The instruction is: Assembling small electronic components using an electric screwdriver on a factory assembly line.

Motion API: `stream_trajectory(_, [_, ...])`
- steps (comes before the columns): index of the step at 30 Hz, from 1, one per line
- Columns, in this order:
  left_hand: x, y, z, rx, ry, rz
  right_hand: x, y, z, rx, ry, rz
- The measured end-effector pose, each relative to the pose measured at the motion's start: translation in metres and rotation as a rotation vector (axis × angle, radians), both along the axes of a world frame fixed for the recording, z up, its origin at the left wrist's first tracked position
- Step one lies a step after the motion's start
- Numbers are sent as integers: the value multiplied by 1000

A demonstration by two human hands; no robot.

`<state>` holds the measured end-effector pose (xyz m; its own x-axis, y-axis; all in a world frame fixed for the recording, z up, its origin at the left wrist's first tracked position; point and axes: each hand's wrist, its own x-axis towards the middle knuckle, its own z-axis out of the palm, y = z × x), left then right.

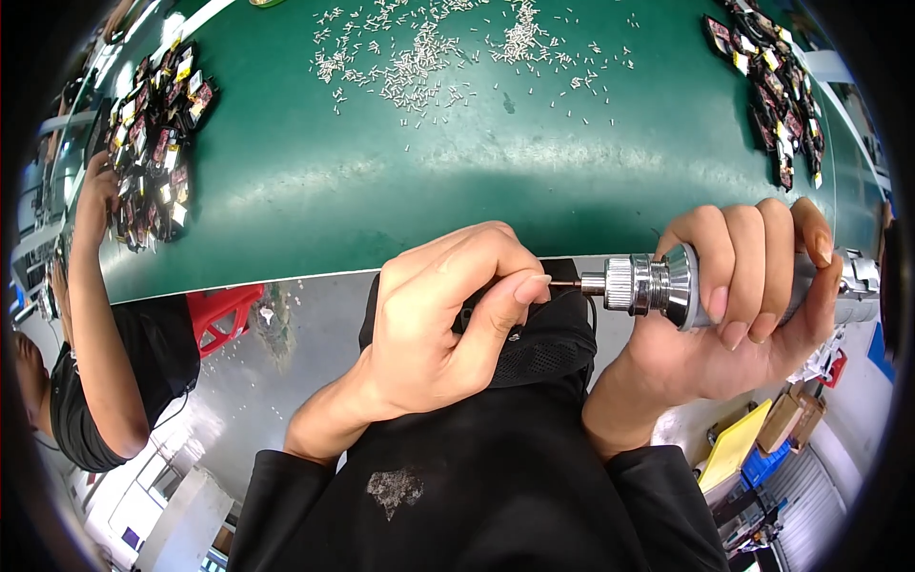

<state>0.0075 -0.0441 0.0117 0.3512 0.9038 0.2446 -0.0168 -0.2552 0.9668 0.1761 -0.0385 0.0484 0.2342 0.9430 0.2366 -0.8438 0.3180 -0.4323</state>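
Wrapping right hand (739, 310) round grey screwdriver (682, 284), fingers (745, 257) curled closed. Left hand (443, 319) pinched on thin bit (567, 283); ribbed, shiny metal collar (621, 283).

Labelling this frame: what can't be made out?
Head view:
Tip of thin brown rod on silver-grey cylindrical tool: behind person's left hand.
Small silvery metal pieces: too small to identify.
Black labelled items, left: overlapping, too small.
Black-clothed co-worker: cut off by picture's edge.

Near edge of the table (457, 191): left hand (434, 324) hides the tip of the driver (629, 284), right hand (729, 355) half-covers its grip!
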Motion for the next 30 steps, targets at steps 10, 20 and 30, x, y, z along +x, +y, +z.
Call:
stream_trajectory(10, [-14,28,9,135,189,159,6,14,-13,-23,108,-23])
stream_trajectory(20, [-107,156,64,263,559,582,-4,13,-41,-297,144,-152])
stream_trajectory(30, [-153,359,10,150,1218,789,-5,17,-44,-236,84,-56])
